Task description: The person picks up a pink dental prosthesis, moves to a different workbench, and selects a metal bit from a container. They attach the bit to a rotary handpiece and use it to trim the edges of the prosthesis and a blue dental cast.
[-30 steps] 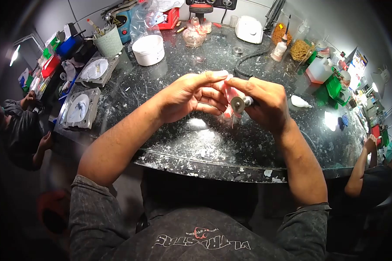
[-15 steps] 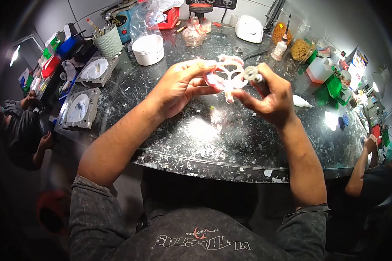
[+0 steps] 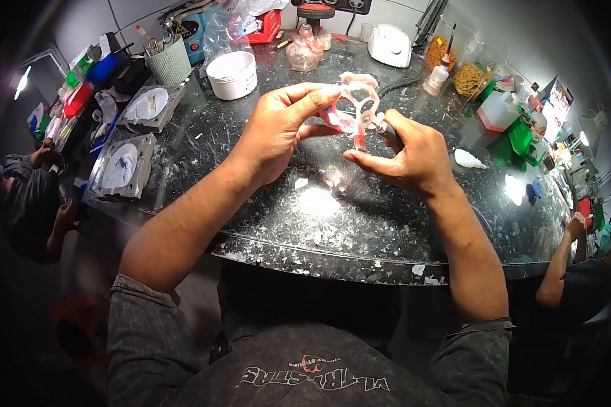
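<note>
The pink frame, an open piece with thin struts, is held up above the dark worktop, to the right of the white tub and nearer to me than it. I pinch its left side between the thumb and the fingers of my left hand. My right hand closes its fingers around the rotary handpiece, farther right from the tub, and its thumb reaches out to near the frame's lower stub; whether it presses there, I cannot tell. The small disc of the handpiece shows against the frame's right side, but I cannot see surely if they touch, or if the disc turns. In my judgement, the step in hand is working on this side with the disc; such closeness calls for a firm left pinch, a steady right wrist, and fingertips away from the rim. Around the tub are other things: just behind it to the left, the cup of tools; to its left and nearer to me, two metal flasks; to its right and a little farther back, the pink-stained jar; and well to its right, the white bottle, lying on its side.
</note>
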